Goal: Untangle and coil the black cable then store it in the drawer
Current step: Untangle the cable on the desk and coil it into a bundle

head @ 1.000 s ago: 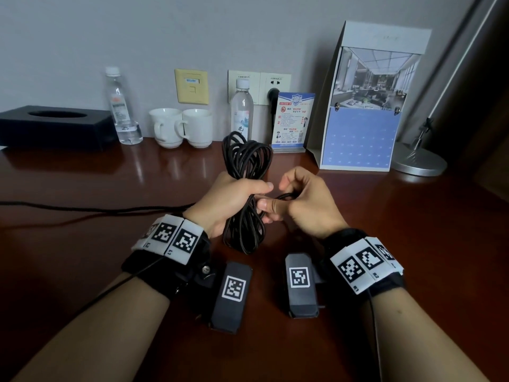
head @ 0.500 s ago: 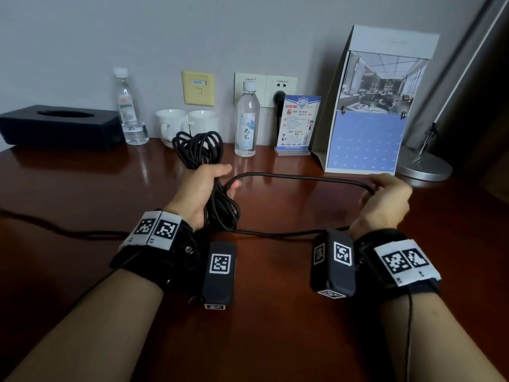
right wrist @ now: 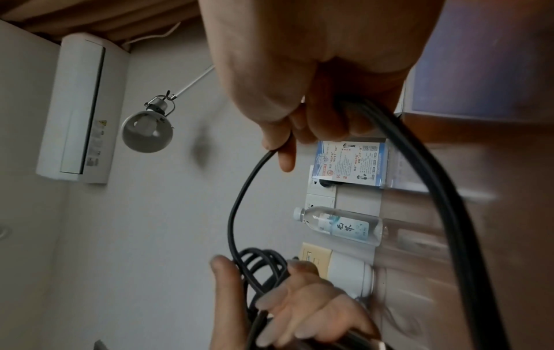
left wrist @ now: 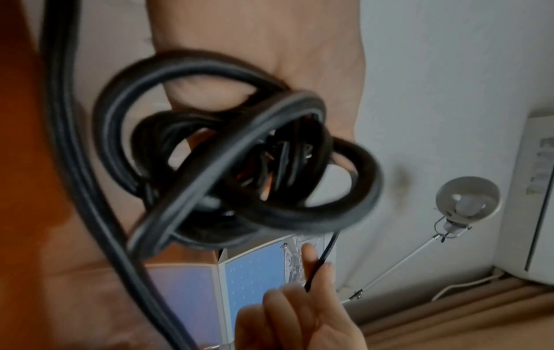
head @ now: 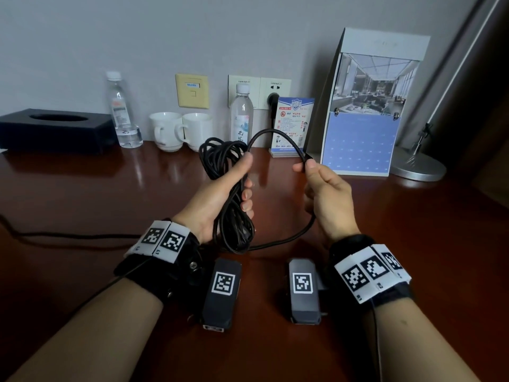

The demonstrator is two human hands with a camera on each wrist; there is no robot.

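Note:
The black cable (head: 230,205) is gathered into a long coil above the wooden desk (head: 413,244). My left hand (head: 242,180) grips the coil around its middle, thumb on the near side. A free strand arches up from the coil (head: 264,131) and comes down into my right hand (head: 304,165), which pinches it between thumb and forefinger. Below that hand the strand curves back to the coil's lower end. The left wrist view shows the coil's loops (left wrist: 239,154) close up and blurred. The right wrist view shows the pinched strand (right wrist: 237,201). No drawer is in view.
Along the back wall stand a black tissue box (head: 55,130), two water bottles (head: 119,108), two white mugs (head: 181,130), an info card (head: 292,125), a desk calendar (head: 363,133) and a lamp base (head: 418,166). Another thin black wire (head: 68,235) runs across the desk at left.
My right hand has come back from far right toward the left hand, so the straight strand now arches in a loop. My left hand has lifted the coil slightly.

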